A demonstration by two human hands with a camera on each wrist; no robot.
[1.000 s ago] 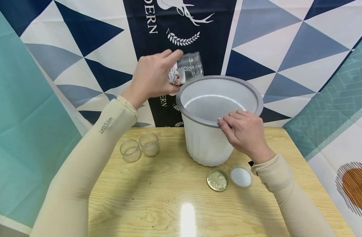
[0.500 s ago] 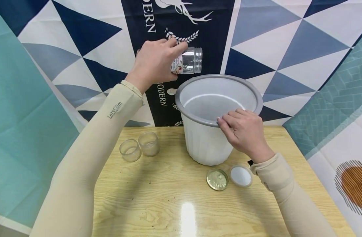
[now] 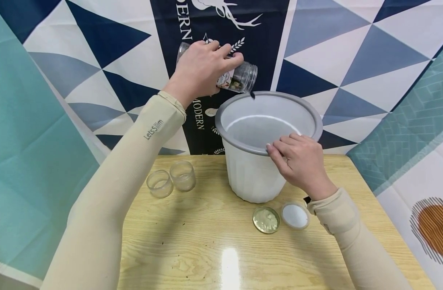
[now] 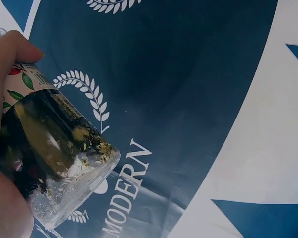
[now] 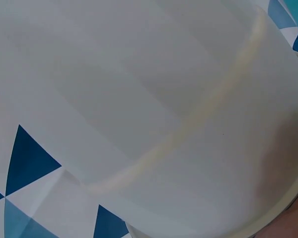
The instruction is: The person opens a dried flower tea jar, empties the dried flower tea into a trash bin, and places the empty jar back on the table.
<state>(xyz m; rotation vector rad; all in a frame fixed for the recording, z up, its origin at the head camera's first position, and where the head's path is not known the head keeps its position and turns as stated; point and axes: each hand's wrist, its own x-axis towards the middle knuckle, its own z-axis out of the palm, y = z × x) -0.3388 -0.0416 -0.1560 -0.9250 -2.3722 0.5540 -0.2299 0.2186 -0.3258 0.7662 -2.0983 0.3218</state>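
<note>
I have my left hand (image 3: 199, 70) wrapped round a glass jar (image 3: 239, 78), tipped mouth-down just above the far rim of the white bucket (image 3: 254, 177), I'd judge so its contents drop inside; a dark speck (image 3: 252, 95) hangs just below the jar mouth. My right hand (image 3: 301, 161) curls its fingers (image 3: 279, 149) over the near rim, seemingly to steady the bucket on the tabletop (image 3: 192, 241). From the left wrist view I see dark, flaky bits stuck inside the jar but can't tell what they are, and the bucket's bottom is hard to make out.

White bucket (image 3: 254, 177) with grey rim, clear jar (image 3: 239, 78) with floral label, navy-white triangle-patterned backdrop (image 3: 351, 48)
</note>
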